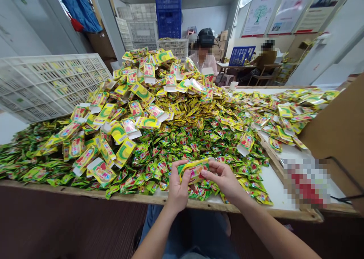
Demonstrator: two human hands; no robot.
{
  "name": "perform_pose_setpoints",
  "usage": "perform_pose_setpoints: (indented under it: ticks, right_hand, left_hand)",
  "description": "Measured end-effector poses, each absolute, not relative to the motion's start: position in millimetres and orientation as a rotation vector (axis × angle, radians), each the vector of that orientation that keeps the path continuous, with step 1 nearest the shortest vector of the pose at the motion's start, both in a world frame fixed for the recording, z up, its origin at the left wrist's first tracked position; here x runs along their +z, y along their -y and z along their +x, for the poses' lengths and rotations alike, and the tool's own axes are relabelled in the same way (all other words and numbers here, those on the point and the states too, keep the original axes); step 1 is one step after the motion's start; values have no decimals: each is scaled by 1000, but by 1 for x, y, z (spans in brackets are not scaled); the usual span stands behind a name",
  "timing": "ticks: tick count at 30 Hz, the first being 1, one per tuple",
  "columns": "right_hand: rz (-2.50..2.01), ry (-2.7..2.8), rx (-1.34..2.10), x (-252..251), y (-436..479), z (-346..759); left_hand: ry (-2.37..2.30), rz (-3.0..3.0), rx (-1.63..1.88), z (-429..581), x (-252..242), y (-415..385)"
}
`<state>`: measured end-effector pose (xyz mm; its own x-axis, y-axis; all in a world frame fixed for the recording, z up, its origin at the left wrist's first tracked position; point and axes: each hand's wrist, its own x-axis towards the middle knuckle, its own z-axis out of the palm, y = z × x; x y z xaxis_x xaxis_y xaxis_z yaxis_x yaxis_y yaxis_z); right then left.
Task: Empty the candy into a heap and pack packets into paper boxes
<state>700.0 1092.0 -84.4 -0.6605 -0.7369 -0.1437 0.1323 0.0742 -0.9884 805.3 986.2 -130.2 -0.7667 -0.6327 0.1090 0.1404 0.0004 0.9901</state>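
wooden table edge [85, 192] crosses the lower frame, with little bare room along it. at lower centre, left hand [178, 187] and right hand [224, 179] both pinch 1 yellow carton [195, 168] above loose sachets [170, 153]. advice: support both ends. carton heap [136, 96] rises behind; cardboard box [338, 134] crowds the right; white crate [42, 80] stands upper left.

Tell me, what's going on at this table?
A seated person holds a small carton in both hands, left hand and right hand, just over the near edge of the table. Beyond it lies a wide spread of green sachets, with a heap of yellow cartons piled on top. Two other people sit farther back.
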Motion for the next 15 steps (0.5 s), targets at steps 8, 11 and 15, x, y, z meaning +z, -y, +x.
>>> perform_pose_setpoints:
  ticks: [8,11,15]
  right_hand:
    - [-665,-1664,-1627,-89,-1090,711]
    - [-666,-1714,-1631,-95,-1088,713]
    - [-665,-1814,-1711,-109,-1087,710]
  left_hand:
    - [1947,599,-1357,801,-130,-971]
    - [1954,582,-1439,800,-134,-971]
    - [1936,426,-1785,803,-134,-979]
